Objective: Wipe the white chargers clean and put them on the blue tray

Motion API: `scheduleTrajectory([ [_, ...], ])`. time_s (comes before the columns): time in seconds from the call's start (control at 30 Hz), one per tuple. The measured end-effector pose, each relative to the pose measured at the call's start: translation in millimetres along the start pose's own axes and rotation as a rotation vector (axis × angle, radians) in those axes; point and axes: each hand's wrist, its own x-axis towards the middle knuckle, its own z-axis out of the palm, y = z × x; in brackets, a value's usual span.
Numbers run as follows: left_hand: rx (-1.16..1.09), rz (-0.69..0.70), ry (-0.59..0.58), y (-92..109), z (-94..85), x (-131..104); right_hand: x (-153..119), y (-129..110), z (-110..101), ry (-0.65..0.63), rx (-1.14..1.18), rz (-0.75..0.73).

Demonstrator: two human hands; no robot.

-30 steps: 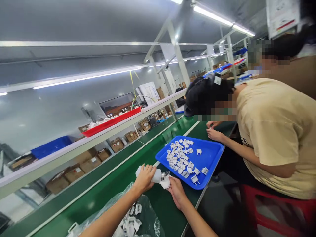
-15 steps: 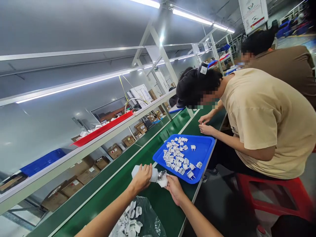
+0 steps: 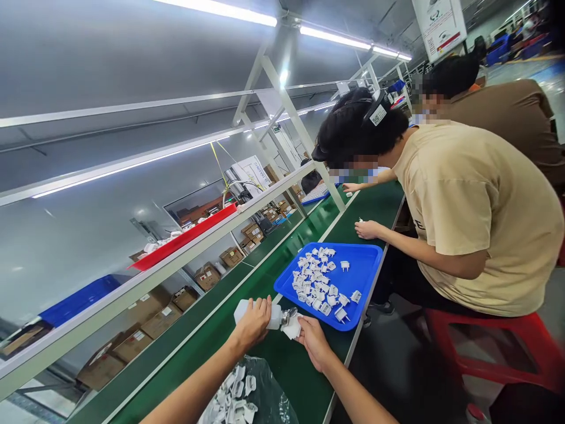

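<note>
Head view: left hand (image 3: pixel 253 323) clasps bottle (image 3: pixel 276 318) sideways, cap (image 3: pixel 285 318) rightward; right hand (image 3: pixel 314 341) pinches white sheet (image 3: pixel 292 330).

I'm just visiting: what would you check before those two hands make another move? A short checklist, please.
1. Left hand gripping the bottle: ok, fingers wrapped around it.
2. Right hand holding the white cloth or tissue: ok, pinched at its edge.
3. Bottle's metal top at the white cloth or tissue: ok, though whether it presses down, cannot tell.
4. White cloth or tissue damp: cannot tell.
5. Blue tray resting on the green bench: ok.
6. Co-worker's nearer hand away from the bottle: ok, beyond the tray.
</note>
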Motion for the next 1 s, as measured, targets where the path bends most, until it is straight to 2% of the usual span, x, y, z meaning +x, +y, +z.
scheduleTrajectory([
  [0.2, 0.021, -0.017, -0.015, -4.1, -0.8, 2.6, -3.9, -2.0, 1.1, -0.004, 0.007, -0.016],
  [1.0, 0.002, -0.022, -0.039, -0.9, -33.9, 6.5, -5.0, -5.6, 4.2, 0.019, 0.033, 0.032],
])
